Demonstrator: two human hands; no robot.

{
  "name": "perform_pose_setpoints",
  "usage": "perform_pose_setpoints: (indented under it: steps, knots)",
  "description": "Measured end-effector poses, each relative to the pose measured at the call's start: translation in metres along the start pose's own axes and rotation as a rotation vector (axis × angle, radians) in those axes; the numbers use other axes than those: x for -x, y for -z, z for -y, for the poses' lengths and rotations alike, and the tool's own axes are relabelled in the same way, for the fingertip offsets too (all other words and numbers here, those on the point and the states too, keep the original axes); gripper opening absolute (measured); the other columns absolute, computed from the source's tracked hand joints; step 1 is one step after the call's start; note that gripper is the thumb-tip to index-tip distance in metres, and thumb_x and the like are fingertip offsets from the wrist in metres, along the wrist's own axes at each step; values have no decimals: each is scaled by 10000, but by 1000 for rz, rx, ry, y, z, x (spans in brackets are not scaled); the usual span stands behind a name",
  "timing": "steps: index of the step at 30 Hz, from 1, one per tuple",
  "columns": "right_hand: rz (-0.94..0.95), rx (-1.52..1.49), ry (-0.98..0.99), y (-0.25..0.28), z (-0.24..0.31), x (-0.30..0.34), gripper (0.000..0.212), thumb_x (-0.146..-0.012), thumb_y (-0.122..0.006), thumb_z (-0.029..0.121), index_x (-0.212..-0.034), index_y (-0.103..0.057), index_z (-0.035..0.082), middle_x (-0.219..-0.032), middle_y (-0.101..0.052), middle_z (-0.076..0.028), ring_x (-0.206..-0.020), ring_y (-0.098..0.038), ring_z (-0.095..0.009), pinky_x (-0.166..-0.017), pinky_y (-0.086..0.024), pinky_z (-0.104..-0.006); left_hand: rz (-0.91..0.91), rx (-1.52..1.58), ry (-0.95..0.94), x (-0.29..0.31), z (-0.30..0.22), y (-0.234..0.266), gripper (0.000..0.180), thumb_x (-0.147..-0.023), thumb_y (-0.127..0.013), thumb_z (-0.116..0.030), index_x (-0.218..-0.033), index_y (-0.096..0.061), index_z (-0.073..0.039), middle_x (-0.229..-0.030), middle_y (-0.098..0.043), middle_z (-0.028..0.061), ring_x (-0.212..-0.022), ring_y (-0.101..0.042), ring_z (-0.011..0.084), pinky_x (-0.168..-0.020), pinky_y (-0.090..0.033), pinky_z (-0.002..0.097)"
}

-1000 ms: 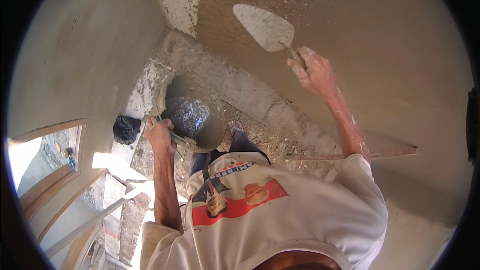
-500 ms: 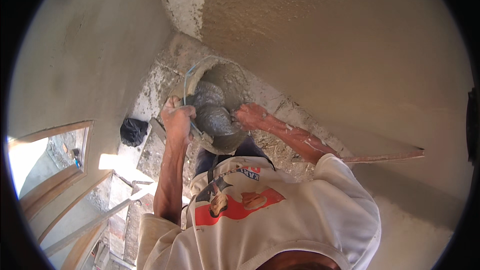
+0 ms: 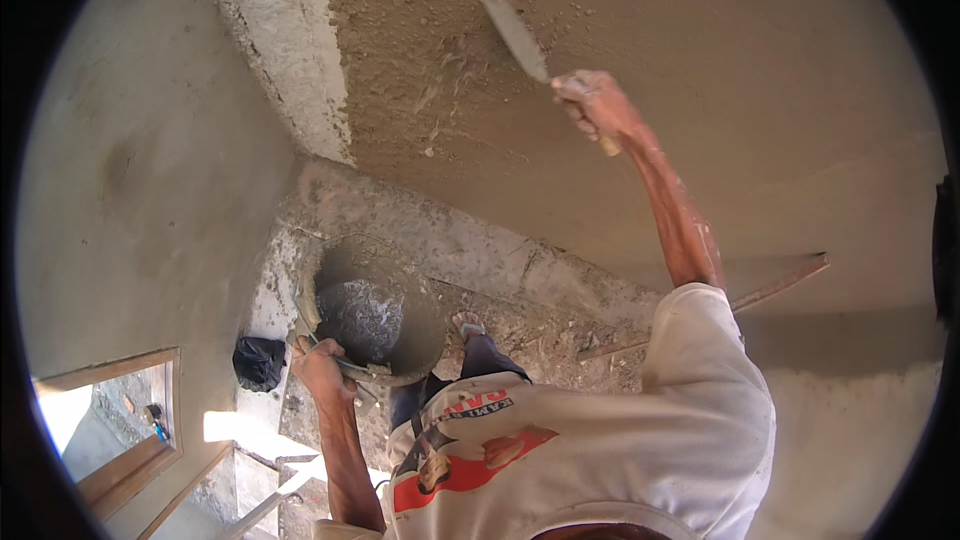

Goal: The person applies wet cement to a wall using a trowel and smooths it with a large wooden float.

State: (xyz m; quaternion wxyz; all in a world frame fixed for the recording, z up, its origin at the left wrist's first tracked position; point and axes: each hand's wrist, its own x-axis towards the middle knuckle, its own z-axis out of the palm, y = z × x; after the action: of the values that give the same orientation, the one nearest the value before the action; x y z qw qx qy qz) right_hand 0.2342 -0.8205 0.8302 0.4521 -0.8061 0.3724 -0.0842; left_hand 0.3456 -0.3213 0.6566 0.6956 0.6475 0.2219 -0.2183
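Observation:
My right hand (image 3: pixel 600 108) is closed round the wooden handle of a pointed trowel (image 3: pixel 517 38). Its blade is raised in front of the rough, freshly mortared wall (image 3: pixel 400 60), and I cannot tell whether it touches. Below and to the left, my left hand (image 3: pixel 322 372) grips the near left rim of a mortar-caked bucket (image 3: pixel 422 312). The bucket tilts so that its mouth faces up toward me. Grey wet mortar (image 3: pixel 362 320) lies inside, with a shiny surface.
A black plastic bag (image 3: pixel 259 364) sits left of the bucket. A wooden window frame (image 3: pixel 130 470) is at the lower left. A long wooden strip (image 3: pixel 780 280) stands against the right wall. Rubble litters the floor (image 3: pixel 540 325) by my foot (image 3: pixel 467 324).
My right hand has gone from the bucket up to the wall with the trowel, now plainly visible. The bucket and left hand have shifted lower left in view. Fresh splashed mortar shows on the wall.

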Motion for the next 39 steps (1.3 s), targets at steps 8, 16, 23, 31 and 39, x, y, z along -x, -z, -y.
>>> perform_pose_setpoints:
  steps: [8, 16, 23, 31, 39]
  knots:
    - [16, 597, 71, -33, -19, 106, 398, -1003, -622, 419, -1176, -635, 61, -918, -634, -114, -788, -613, -230, -651, -517, -401, 11, -122, 78, -27, 19, 7, 314, -710, -540, 96, -997, -565, -31, -737, -515, 26, -550, -494, 139, -480, -381, 277]
    - [535, 986, 359, -302, -123, 159, 238, -835, -689, 180, -1005, -758, 28, -977, -762, -189, -880, -764, -364, -773, -622, -463, 152, 42, 0, -39, 32, 8, 269, -694, -560, 132, -847, -502, -82, -680, -510, 14, -551, -489, 121, -504, -383, 273]
    - [836, 786, 171, -355, -145, 164, 334, -894, -691, 289, -1056, -737, 0, -1052, -763, -165, -1026, -731, -395, -861, -598, -494, 180, -14, 16, -41, 29, 15, 288, -700, -557, 131, -859, -468, -92, -674, -526, 14, -550, -493, 112, -518, -378, 263]
    - [829, 261, 113, -275, -92, 106, 470, -982, -678, 433, -1201, -694, 17, -932, -739, -157, -786, -715, -298, -707, -598, -429, 102, 38, 58, -47, 17, 40, 286, -707, -531, 114, -888, -462, -97, -730, -528, 35, -570, -506, 128, -515, -410, 267]
    - [-147, 15, 25, -105, 20, -1, 361, -1052, -634, 379, -912, -656, 47, -616, -535, 13, -446, -455, -68, -376, -364, -260, -24, -6, 39, -65, 25, 60, 283, -711, -551, 127, -924, -520, -58, -716, -483, 7, -559, -452, 107, -507, -357, 269]
